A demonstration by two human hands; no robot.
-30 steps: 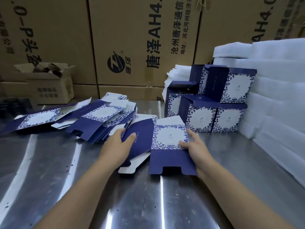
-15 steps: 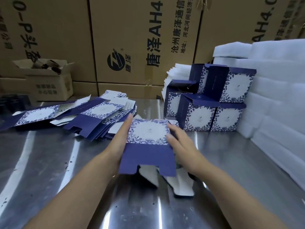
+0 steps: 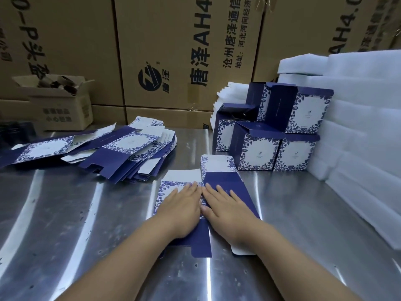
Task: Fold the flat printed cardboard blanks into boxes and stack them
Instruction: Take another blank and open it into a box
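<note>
Blank (image 3: 221, 181) no longer held up as half-second ago: now flat on counter (image 3: 86, 213). Left hand (image 3: 183, 205) and right hand (image 3: 225, 207) side by side, fingers straight, pressing it down. Long axis runs away from person; crease apparently between hands. Stacked boxes (image 3: 271, 148) far right, right hand nearer.

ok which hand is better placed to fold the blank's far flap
Probably the right hand: it lies on the blue panel just short of that flap; the left hand presses the floral panel.
</note>
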